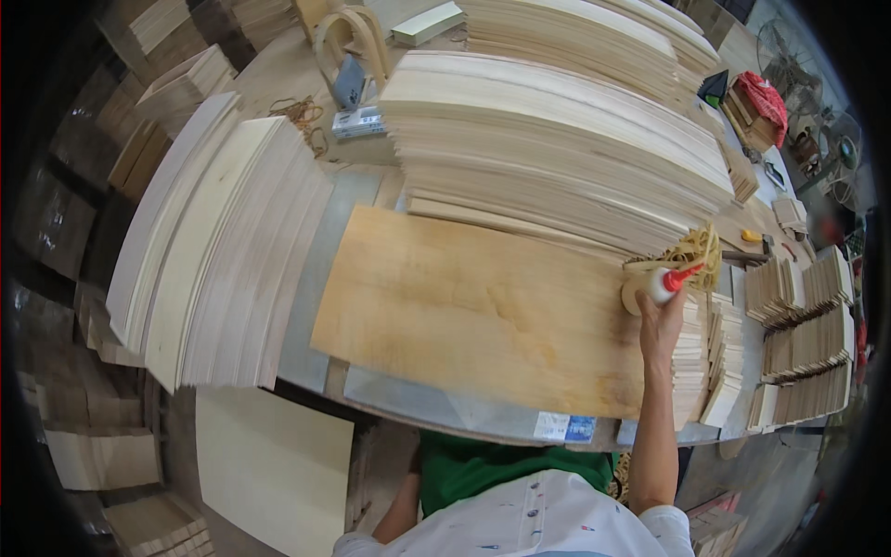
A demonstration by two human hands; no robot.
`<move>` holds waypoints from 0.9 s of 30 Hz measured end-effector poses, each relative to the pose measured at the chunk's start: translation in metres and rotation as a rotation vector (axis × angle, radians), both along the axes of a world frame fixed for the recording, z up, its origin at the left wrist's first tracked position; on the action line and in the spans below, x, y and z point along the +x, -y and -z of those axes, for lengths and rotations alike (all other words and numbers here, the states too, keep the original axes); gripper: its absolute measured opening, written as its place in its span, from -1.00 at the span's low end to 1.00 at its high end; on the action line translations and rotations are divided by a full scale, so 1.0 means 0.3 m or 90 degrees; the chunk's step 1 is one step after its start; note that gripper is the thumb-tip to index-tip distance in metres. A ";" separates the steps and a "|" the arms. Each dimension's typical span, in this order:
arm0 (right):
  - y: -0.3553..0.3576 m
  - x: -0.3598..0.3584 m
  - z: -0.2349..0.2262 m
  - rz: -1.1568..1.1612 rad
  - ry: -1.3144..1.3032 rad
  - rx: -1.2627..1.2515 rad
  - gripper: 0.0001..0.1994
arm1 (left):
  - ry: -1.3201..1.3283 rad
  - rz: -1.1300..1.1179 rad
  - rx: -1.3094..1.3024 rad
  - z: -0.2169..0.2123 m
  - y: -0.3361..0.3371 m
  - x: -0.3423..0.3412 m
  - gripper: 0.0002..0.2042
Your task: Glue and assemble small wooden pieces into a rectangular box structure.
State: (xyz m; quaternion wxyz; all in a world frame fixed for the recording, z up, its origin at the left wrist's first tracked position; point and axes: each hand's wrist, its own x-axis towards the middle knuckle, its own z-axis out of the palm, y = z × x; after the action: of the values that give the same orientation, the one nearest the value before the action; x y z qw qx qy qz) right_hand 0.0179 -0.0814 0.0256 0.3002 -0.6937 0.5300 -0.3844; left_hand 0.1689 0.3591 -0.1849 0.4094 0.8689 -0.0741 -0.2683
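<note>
My right hand [661, 325] is closed around a squeeze bottle [652, 284] with a pale body and a red nozzle pointing up and to the right. It is at the right end of a thin tan wooden board [464, 306] lying flat on the worktable. Next to the bottle is a heap of yellowish rubber bands [701, 252]. Just right of my hand stand short light wooden strips [719, 357] in rows. Of my left arm only the forearm shows, low by the table's front edge; the left hand itself is hidden.
Tall stacks of long wooden boards [557, 139] line the far side, and another stack [246, 251] stands at the left. Rows of small wood pieces [807, 343] fill the right end. A pale panel [269, 464] leans below the front edge. A fan [784, 51] is at the back right.
</note>
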 end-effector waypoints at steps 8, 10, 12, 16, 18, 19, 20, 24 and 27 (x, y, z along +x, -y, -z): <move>0.027 -0.035 -0.032 0.058 -0.014 0.045 -0.47 | -0.080 0.179 0.031 0.049 0.333 0.278 -0.77; 0.021 -0.015 -0.029 0.084 0.027 0.060 -0.47 | -0.101 0.240 0.044 0.037 0.376 0.354 -0.77; 0.005 0.009 -0.020 0.092 0.128 0.116 -0.45 | -0.124 0.293 0.060 0.016 0.386 0.400 -0.77; 0.011 -0.015 -0.039 0.078 0.007 0.103 -0.37 | -0.153 0.364 0.074 0.000 0.392 0.415 -0.76; -0.008 -0.040 -0.071 0.109 -0.038 -0.006 -0.33 | -0.149 0.393 0.078 -0.003 0.386 0.437 -0.76; -0.041 -0.049 -0.079 0.132 -0.084 -0.097 -0.29 | -0.144 0.405 0.089 -0.010 0.351 0.454 -0.76; -0.075 -0.047 -0.102 0.164 -0.016 -0.079 -0.25 | -0.139 0.415 0.098 -0.019 0.317 0.468 -0.76; -0.177 -0.054 -0.279 0.111 0.115 -0.115 -0.50 | -0.132 0.445 0.146 -0.156 0.130 0.480 -0.75; -0.103 -0.009 -0.419 0.052 0.121 -0.137 -0.64 | -0.121 0.415 0.166 -0.274 0.000 0.467 -0.75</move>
State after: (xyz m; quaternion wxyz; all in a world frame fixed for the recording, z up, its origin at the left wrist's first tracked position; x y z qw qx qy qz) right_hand 0.0151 -0.0503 0.1513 0.2568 -0.6605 0.4827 -0.5146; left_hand 0.3090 0.3591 -0.1026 0.1929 0.8159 -0.2736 -0.4714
